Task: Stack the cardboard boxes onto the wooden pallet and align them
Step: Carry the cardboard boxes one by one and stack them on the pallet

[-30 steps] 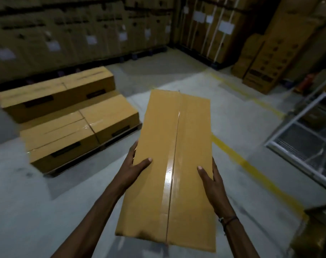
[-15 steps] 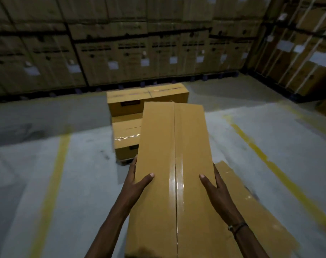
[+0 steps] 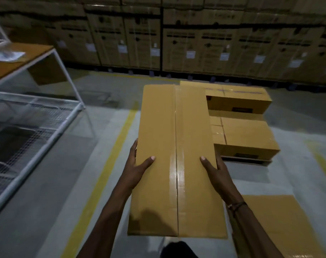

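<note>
A wall of stacked brown cartons (image 3: 195, 43) is lining the far side. Tan cardboard boxes (image 3: 246, 135) are sitting on the low wooden pallet (image 3: 248, 161) on the floor, ahead to the right. The long tan taped cardboard box (image 3: 158, 164) is being carried in the air, left hand (image 3: 138, 170) and right hand (image 3: 217, 172) gripping its long edges, thumbs lying on top.

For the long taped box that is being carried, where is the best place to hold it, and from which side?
Hold the long box by its two long side edges, one hand from each side, as the left hand and right hand do now: thumbs on top, fingers going round the edges out of view. It is narrow enough to span, probably steadier gripped nearer its middle.
</note>
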A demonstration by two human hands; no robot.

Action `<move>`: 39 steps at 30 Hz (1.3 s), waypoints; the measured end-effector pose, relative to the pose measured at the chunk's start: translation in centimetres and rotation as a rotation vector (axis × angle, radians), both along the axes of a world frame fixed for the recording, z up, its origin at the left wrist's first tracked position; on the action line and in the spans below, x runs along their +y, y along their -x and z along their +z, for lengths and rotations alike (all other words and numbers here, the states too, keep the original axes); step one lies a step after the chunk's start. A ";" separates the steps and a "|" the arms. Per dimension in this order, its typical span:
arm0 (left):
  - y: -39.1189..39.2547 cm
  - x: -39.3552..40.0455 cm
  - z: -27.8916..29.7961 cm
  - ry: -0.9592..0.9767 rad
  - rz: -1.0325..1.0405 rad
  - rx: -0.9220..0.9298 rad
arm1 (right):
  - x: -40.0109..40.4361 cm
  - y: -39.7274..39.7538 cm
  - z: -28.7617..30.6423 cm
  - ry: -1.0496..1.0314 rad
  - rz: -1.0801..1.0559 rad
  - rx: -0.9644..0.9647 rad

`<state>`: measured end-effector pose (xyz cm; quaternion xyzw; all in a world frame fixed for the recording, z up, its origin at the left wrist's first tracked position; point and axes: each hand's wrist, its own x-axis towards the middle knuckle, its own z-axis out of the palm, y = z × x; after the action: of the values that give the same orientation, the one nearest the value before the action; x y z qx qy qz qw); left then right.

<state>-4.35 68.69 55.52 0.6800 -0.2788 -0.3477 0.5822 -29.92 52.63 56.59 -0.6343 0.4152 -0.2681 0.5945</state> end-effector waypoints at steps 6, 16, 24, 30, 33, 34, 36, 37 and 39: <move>-9.1 -2.5 0.0 0.004 0.135 -0.047 | -5.1 -11.2 -0.7 0.000 0.136 -0.009; -24.2 -11.8 2.0 0.006 0.215 -0.094 | -17.4 -28.1 0.0 0.045 0.234 -0.048; -34.1 -19.4 1.9 -0.031 0.249 -0.114 | -25.2 -38.2 -0.3 0.024 0.239 -0.048; -42.6 -26.5 0.3 -0.068 0.171 -0.139 | -30.6 -45.1 -1.6 0.001 0.166 -0.042; -47.8 -30.9 -0.3 -0.068 0.097 -0.140 | -33.3 -48.9 -2.3 -0.010 0.097 -0.062; -49.6 -32.5 -0.4 -0.064 0.066 -0.136 | -34.2 -50.2 -2.5 -0.009 0.069 -0.070; -53.2 -35.8 -0.5 -0.066 -0.004 -0.131 | -36.0 -52.9 -2.7 -0.005 0.004 -0.084; -55.0 -37.6 -0.4 -0.071 -0.044 -0.133 | -36.9 -54.1 -2.7 0.001 -0.033 -0.089; -58.5 -41.2 0.0 -0.083 -0.123 -0.130 | -38.5 -56.7 -2.6 0.000 -0.124 -0.099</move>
<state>54.15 27.53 55.53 0.7063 -0.3426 -0.3489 0.5119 26.74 14.15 54.02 -0.5933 0.4237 -0.3351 0.5968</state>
